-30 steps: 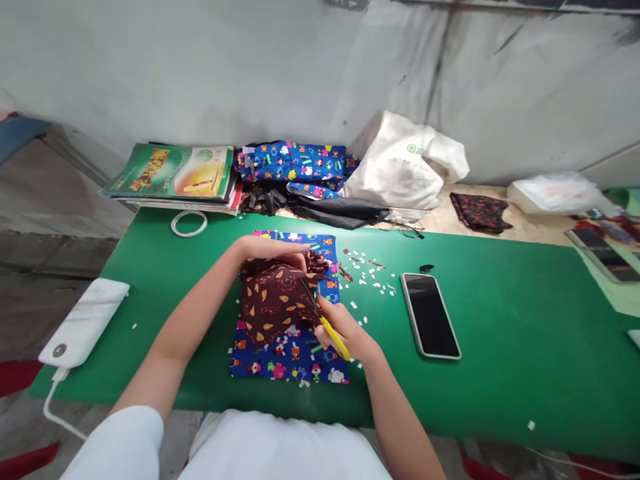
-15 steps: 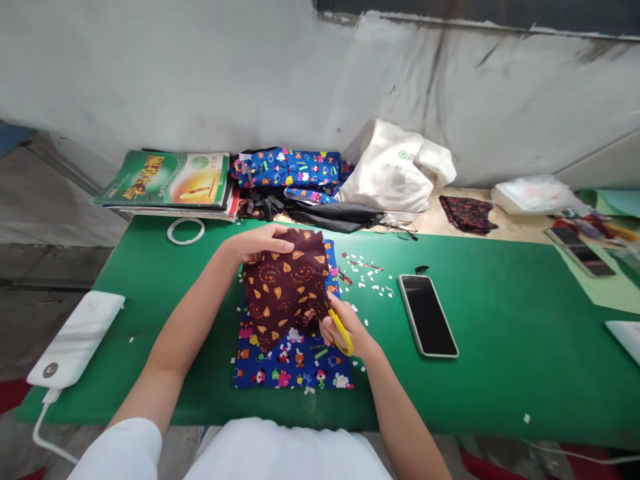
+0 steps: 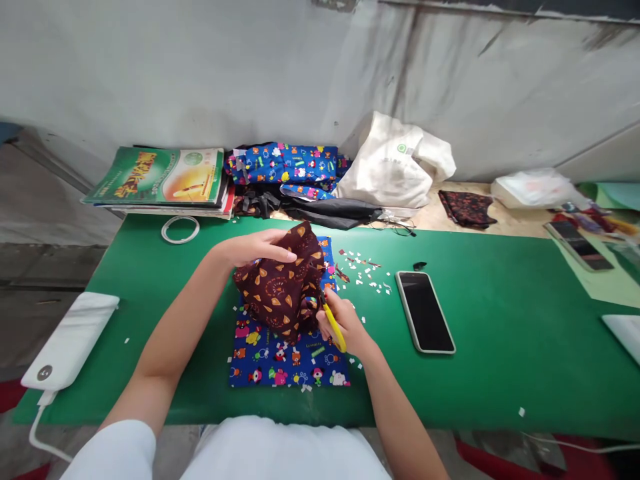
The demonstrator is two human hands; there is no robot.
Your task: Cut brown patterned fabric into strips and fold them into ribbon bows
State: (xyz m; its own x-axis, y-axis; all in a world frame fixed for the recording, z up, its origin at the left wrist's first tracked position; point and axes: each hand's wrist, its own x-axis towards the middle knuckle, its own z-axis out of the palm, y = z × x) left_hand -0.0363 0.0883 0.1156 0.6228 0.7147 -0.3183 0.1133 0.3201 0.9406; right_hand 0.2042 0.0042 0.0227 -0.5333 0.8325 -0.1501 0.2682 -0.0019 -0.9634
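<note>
My left hand (image 3: 263, 249) grips the upper left of a dark maroon cloth (image 3: 275, 290) printed with orange drops, thumb on top. The cloth is bunched and raised in folds. In my right hand (image 3: 345, 323) is a pair of scissors (image 3: 334, 327) with yellow handles, its blades at the cloth's right edge and partly hidden by it. Beneath lies a flat blue cloth (image 3: 280, 363) printed with cartoon animals. Small white scraps (image 3: 367, 270) and a few maroon snippets (image 3: 342, 274) are scattered to the right of the cloths.
A phone (image 3: 426, 312) lies right of my hand, a white power bank (image 3: 73, 340) with a cable at the left. Along the wall stand a stack of books (image 3: 160, 177), folded blue cloth (image 3: 290, 163), a white bag (image 3: 390, 167) and glasses (image 3: 400, 228). A cable coil (image 3: 180, 229) lies before the books.
The maroon cloth has gone from fairly flat to more bunched and folded. My right hand with the scissors has shifted slightly up and left, and the view has shifted a little.
</note>
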